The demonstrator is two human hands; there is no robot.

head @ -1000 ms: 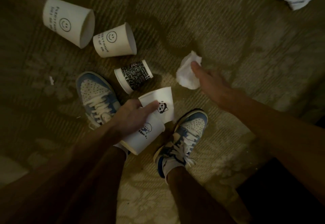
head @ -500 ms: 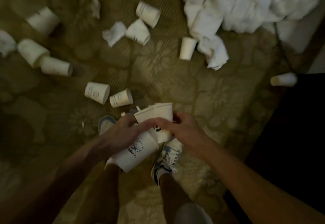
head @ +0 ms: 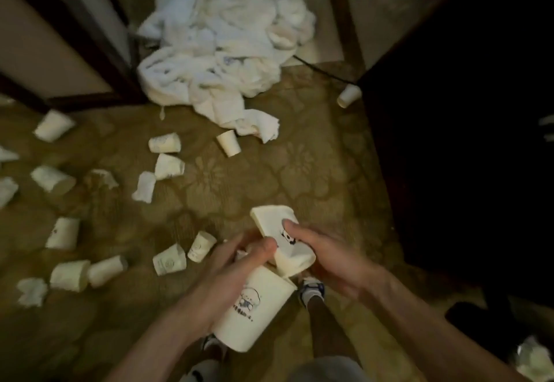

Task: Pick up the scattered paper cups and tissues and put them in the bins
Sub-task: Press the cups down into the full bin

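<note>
Bare forearms [head: 419, 318], pale shorts [head: 325, 370], blue-and-white sneakers [head: 312, 288] on dark-legged feet.

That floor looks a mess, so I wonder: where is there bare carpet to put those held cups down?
Bare carpet lies beyond the left hand and right hand, bordered by the white cloth pile and the dark area at right. The left is crowded with paper cups and tissues.
</note>
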